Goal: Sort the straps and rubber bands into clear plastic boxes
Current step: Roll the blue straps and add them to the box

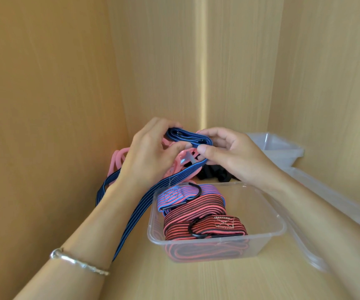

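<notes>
Two hands were up at mid-frame on my feed, both working the same blue striped strap (188, 138). The left hand (151, 154) had its fingers curled round the folded end, and the right hand (229, 156) was pinching it between thumb and fingers. Its loose tail ran down toward the lower left, past the left forearm. Just below, centre-right, sat a clear box (268, 239) with a red-and-black strap (196, 210) and a blue-and-pink strap (174, 194) folded inside. Pink rubber bands (115, 161) were piled behind the left hand, with a black bundle (213, 173) behind the box. Another clear box (283, 148) sat further up on the right.
</notes>
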Action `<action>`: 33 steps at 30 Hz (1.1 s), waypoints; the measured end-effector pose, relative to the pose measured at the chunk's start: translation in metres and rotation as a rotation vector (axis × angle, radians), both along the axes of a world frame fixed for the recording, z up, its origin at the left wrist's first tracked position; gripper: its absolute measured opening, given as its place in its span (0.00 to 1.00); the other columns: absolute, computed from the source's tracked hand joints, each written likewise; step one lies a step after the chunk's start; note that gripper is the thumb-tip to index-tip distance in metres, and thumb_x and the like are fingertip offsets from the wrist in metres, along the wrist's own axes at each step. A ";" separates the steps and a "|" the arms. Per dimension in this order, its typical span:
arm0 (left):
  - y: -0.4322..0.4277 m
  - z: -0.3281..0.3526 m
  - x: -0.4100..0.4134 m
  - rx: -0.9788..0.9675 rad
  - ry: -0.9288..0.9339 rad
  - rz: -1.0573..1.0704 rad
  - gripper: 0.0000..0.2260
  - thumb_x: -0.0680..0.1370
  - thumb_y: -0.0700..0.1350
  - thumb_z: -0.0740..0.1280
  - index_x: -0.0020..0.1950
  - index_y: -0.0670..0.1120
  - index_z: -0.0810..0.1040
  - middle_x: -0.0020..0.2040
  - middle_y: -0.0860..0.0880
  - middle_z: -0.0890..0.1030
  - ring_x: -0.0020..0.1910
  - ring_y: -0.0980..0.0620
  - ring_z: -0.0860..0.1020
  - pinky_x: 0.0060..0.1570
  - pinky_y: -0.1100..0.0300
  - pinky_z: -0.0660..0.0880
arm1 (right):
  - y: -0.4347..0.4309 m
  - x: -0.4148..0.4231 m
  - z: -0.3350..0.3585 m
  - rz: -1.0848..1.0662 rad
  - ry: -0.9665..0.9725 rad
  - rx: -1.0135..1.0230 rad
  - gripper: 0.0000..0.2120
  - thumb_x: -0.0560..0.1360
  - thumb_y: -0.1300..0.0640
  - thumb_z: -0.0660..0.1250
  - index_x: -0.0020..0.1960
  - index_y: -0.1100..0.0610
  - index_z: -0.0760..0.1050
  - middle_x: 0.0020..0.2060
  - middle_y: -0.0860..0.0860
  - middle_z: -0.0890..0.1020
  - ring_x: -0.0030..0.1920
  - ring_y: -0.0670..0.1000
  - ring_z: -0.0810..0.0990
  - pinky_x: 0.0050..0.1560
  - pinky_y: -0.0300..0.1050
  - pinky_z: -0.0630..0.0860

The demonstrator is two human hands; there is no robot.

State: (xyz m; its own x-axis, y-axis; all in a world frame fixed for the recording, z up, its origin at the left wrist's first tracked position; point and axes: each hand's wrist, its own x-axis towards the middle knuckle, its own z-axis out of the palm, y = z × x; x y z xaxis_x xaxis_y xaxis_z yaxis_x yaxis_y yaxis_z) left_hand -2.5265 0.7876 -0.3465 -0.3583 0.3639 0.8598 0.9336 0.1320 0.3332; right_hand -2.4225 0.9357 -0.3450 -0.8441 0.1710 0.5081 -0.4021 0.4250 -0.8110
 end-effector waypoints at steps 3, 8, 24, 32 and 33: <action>0.001 0.001 0.005 0.041 -0.055 -0.007 0.12 0.71 0.46 0.75 0.52 0.47 0.78 0.46 0.52 0.78 0.44 0.58 0.76 0.41 0.63 0.75 | 0.002 0.000 0.001 0.003 0.041 -0.044 0.12 0.76 0.66 0.67 0.50 0.49 0.76 0.44 0.48 0.84 0.42 0.43 0.82 0.48 0.39 0.80; 0.006 -0.002 0.011 -0.018 -0.100 0.004 0.10 0.71 0.45 0.75 0.46 0.53 0.76 0.42 0.55 0.80 0.42 0.58 0.77 0.42 0.62 0.73 | 0.002 0.002 0.004 -0.033 0.138 -0.212 0.08 0.77 0.66 0.66 0.49 0.53 0.74 0.40 0.50 0.83 0.36 0.43 0.82 0.41 0.35 0.79; 0.006 0.000 0.021 -0.102 -0.654 -0.444 0.16 0.76 0.34 0.67 0.63 0.45 0.77 0.52 0.43 0.83 0.46 0.50 0.76 0.54 0.54 0.78 | -0.003 0.001 0.004 -0.105 0.159 -0.132 0.14 0.78 0.68 0.64 0.50 0.48 0.76 0.48 0.46 0.83 0.48 0.43 0.82 0.59 0.43 0.77; 0.008 0.000 0.022 -0.090 -0.665 -0.491 0.20 0.72 0.34 0.71 0.57 0.57 0.78 0.42 0.47 0.85 0.43 0.51 0.77 0.54 0.49 0.77 | -0.006 -0.001 0.004 -0.110 0.203 -0.249 0.09 0.76 0.66 0.67 0.46 0.53 0.73 0.37 0.46 0.85 0.37 0.45 0.83 0.47 0.44 0.79; 0.008 0.001 0.022 -0.079 -0.672 -0.502 0.20 0.72 0.34 0.71 0.57 0.57 0.79 0.41 0.48 0.85 0.42 0.52 0.78 0.53 0.49 0.77 | -0.006 -0.001 0.004 -0.130 0.214 -0.248 0.08 0.75 0.66 0.69 0.45 0.54 0.74 0.35 0.47 0.85 0.37 0.46 0.83 0.47 0.45 0.80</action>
